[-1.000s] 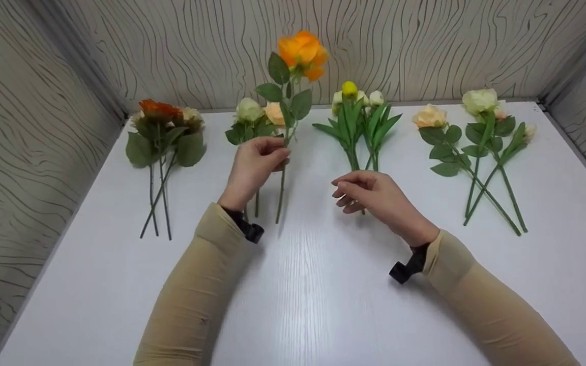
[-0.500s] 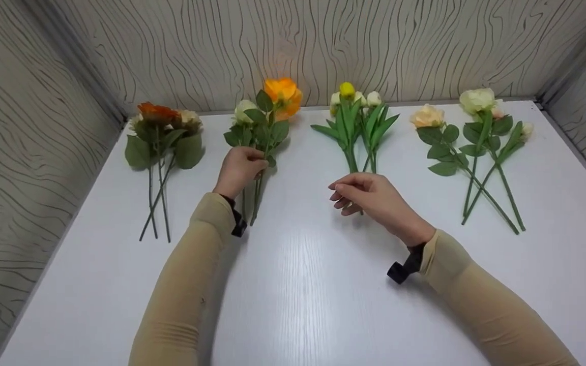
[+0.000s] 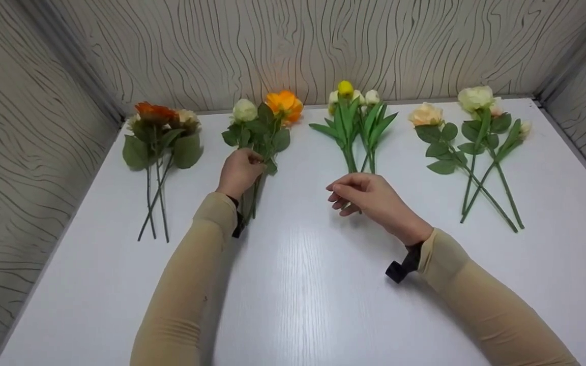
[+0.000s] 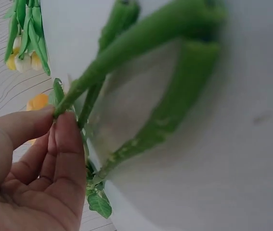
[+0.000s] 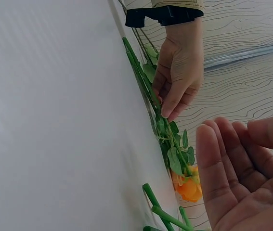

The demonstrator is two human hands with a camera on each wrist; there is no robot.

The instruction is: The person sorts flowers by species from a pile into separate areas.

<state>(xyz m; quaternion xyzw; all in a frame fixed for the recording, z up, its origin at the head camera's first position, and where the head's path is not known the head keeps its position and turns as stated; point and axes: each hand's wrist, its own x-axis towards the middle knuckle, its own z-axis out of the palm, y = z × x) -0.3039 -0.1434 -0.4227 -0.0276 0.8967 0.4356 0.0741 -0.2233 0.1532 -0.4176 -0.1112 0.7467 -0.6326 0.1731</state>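
My left hand [image 3: 238, 172] pinches the green stem [image 4: 73, 94] of an orange flower [image 3: 284, 105] between thumb and fingers. That flower lies low over the table at the back, its head against or close to the wall. Beside it to the left is a pale green-white rose [image 3: 245, 110], and their leaves overlap. Other stem ends show close up in the left wrist view. My right hand [image 3: 372, 195] hovers in front of the tulip bunch [image 3: 346, 124], covering part of its stems. Its fingers are loosely bent, and the right wrist view shows nothing in the palm [image 5: 252, 183].
At the far left lies a group of flowers with a rust-orange bloom [image 3: 155, 113]. On the right are a peach rose [image 3: 426, 115] and a white bloom [image 3: 475, 98] with crossed stems. The white table [image 3: 293, 295] ends at a wood-patterned wall [image 3: 293, 46].
My left hand has lowered the orange flower from upright in the air, down and left, onto or beside the white rose's group. My right hand has stayed nearly still.
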